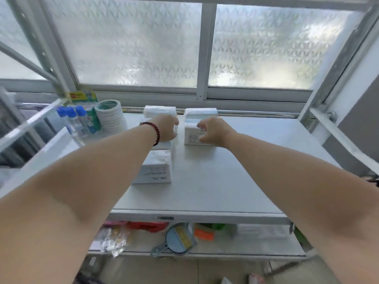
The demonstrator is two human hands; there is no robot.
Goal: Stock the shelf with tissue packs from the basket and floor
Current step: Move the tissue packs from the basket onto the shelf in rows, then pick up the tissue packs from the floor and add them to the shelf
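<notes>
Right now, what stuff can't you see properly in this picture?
- Head view: the pack under the left hand is mostly covered by that hand.
- The print on the pack at the right hand is too small and blurred to read.
- The lower shelf is partly hidden by the top shelf and both arms.
- The basket is not in view.
</notes>
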